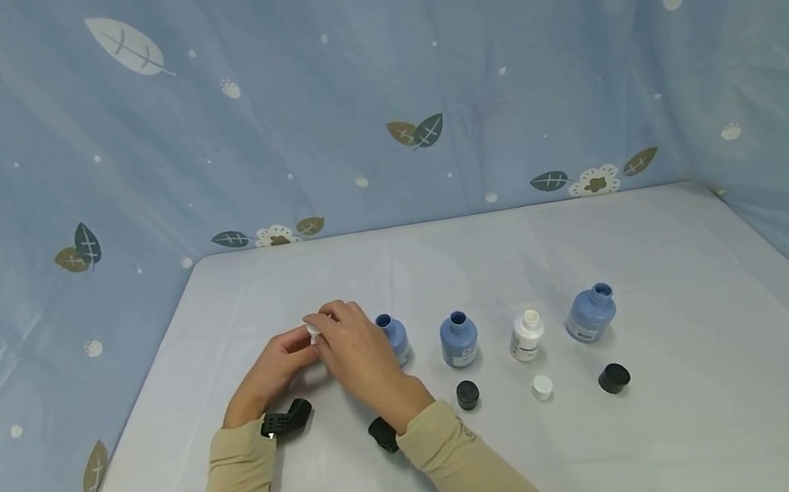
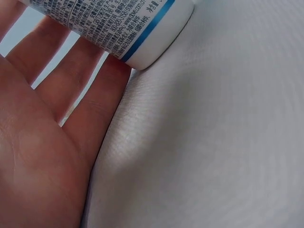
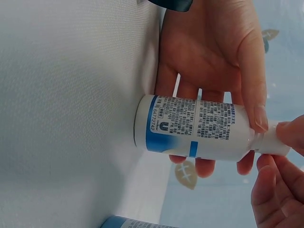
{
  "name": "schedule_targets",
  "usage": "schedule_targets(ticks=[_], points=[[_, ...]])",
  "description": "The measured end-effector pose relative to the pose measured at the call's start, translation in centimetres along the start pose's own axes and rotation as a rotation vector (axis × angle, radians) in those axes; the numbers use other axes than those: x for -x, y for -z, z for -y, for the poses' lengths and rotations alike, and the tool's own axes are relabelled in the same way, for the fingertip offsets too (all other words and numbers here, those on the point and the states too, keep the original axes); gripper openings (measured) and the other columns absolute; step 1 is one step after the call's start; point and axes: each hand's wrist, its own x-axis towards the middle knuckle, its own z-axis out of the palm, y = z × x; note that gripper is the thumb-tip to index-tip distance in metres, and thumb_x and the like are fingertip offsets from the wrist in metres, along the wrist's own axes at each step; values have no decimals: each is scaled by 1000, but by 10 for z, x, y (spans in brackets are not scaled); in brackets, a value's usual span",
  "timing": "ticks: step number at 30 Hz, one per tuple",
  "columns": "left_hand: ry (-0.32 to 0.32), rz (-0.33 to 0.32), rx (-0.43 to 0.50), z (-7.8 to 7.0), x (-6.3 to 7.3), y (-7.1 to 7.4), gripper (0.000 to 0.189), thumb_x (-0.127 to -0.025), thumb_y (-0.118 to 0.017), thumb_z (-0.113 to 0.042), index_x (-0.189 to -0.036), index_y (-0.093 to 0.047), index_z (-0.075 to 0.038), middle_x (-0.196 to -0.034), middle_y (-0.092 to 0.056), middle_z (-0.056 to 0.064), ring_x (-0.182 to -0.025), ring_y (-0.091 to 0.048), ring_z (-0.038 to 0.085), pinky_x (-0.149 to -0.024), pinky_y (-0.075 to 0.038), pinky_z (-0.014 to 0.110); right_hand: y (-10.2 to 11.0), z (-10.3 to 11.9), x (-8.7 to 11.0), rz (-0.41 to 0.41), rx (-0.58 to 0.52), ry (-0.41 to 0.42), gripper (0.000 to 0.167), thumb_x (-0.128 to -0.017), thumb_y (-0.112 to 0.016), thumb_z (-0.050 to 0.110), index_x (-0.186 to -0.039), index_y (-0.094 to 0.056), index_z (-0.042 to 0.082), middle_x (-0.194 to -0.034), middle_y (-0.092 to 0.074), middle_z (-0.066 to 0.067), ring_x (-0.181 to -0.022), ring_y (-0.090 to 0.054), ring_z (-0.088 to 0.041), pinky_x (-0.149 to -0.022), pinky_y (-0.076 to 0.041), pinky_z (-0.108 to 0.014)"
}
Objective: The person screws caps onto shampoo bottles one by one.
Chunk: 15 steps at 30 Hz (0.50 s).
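White bottle (image 3: 199, 128) right in the grip now, upright with its base at the cloth, and the left hand (image 1: 276, 372) is clamped round it, fingers behind, thumb up by the neck. And up top, the right hand (image 1: 361, 360) comes in from the other side, thumb and fingertips pinched together on the white cap (image 3: 274, 141), which sits at the bottle's neck; whether it is screwed tight, I cannot tell. Print runs along the bottle, with a blue band near the base.

Just below the grip, a black wrist camera (image 1: 288, 418) rides on the left wrist, and tan sleeves (image 1: 241, 478) reach back from both hands.

Out to the right now! Just beside the right hand, a blue bottle (image 1: 396, 342), partly hidden behind it, mouth bare. Next along, a second blue bottle (image 1: 459, 342), uncapped, with a black cap (image 1: 468, 394) on the near side of it. Farther right of the grip, another white bottle (image 1: 526, 337), open too, its small white lid (image 1: 542, 387) lying in front. And well apart, at the far end of the row, a third blue bottle (image 1: 590, 314), open, a black lid (image 1: 613, 378) nearer the person.

Under it all, a white tablecloth (image 1: 694, 439); beyond the grip, a blue leaf-print curtain (image 1: 370, 73) hangs behind.
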Motion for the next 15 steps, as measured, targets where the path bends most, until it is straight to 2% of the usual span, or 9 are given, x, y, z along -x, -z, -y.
schedule_targets(ticks=[9, 15], points=[[6, 36, 90, -4, 0, -1, 46, -86, -59, -14, -129, -46, -1, -129, -46, 14, -114, -44, 14, -90, -36, 26, -1, 0, 0, 0, -2, -25, 32, -84, -62, 16, -116, -59, 18, -105, -54, 3, -93, -49, -12, -71, -45, -23], [13, 50, 101, -3, 1, -1, 51, -85, -61, -18, -131, -43, -2, -131, -44, 14, -116, -42, 18, -94, -33, 35, -1, 2, 0, 12, 1, -35, 35, -83, -62, 16, -118, -57, 18, -108, -53, 3, -97, -49, -12, -73, -45, -24]])
